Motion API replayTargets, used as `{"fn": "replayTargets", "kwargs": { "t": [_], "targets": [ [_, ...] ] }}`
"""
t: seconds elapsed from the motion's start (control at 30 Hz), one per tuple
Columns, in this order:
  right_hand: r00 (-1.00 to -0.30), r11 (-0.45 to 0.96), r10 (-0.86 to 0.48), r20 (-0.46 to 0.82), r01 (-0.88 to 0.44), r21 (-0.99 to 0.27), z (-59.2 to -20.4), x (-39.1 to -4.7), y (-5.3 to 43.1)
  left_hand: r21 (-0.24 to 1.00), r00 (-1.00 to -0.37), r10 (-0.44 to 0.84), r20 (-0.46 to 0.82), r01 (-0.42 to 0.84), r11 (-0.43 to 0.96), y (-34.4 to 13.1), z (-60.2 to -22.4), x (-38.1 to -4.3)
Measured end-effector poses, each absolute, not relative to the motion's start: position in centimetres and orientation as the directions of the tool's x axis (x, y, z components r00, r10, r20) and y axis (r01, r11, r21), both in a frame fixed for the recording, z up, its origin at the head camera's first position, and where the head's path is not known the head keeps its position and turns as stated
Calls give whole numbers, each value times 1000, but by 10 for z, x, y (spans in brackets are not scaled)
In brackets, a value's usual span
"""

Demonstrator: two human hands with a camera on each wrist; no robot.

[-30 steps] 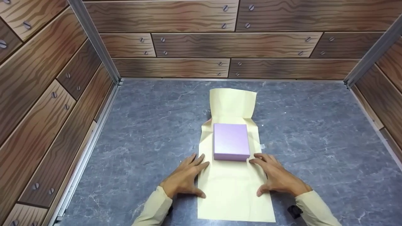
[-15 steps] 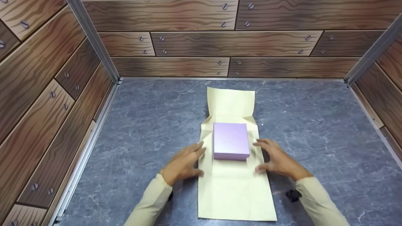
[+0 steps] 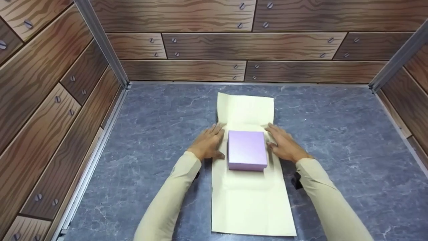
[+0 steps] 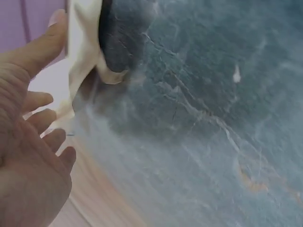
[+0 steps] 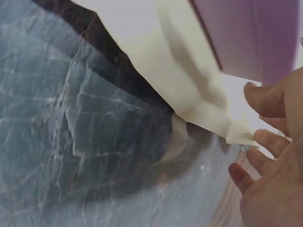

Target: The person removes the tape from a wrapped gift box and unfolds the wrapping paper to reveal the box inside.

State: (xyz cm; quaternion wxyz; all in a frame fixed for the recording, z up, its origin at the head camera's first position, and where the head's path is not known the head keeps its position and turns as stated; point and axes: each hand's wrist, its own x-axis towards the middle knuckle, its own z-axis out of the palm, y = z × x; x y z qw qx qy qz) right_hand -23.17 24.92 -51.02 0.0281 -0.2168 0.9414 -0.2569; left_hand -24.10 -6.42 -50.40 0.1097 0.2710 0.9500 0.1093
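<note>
A purple box (image 3: 247, 149) lies on a long sheet of pale yellow paper (image 3: 249, 211), whose creased far end curls up behind it. My left hand (image 3: 210, 142) is at the paper's left edge beside the box, fingers extended toward the far fold. On the opposite side my right hand (image 3: 284, 142) touches the paper's right edge with its fingers spread. In the left wrist view the thumb stands near the purple box (image 4: 33, 23). The right wrist view has the fingers (image 5: 259, 161) around the edge of the paper (image 5: 156, 61), apart from the box.
A grey-blue marbled tabletop (image 3: 160, 134) surrounds the paper. Wood-patterned walls (image 3: 207, 47) stand at the back and both sides, with metal rails (image 3: 103, 43) at the corners. A dark wrist device (image 3: 297, 180) hangs under the right sleeve.
Both hands have moved forward along the paper's edges, from its near part to beside the box's far half. The paper's raised far end has spread wider; the box stays in place.
</note>
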Motion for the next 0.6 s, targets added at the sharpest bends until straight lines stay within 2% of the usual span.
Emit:
{"fn": "replayTargets", "kwargs": {
  "t": [0.27,0.6],
  "targets": [
    [-933,826,-359,-30,-303,-475,-522,-235,245,311,-865,458,-203,387,868,-64,-520,-249],
    [-938,852,-335,-90,-261,-454,-530,-232,245,339,-876,429,-222,343,876,-65,-527,-246]
  ]
}}
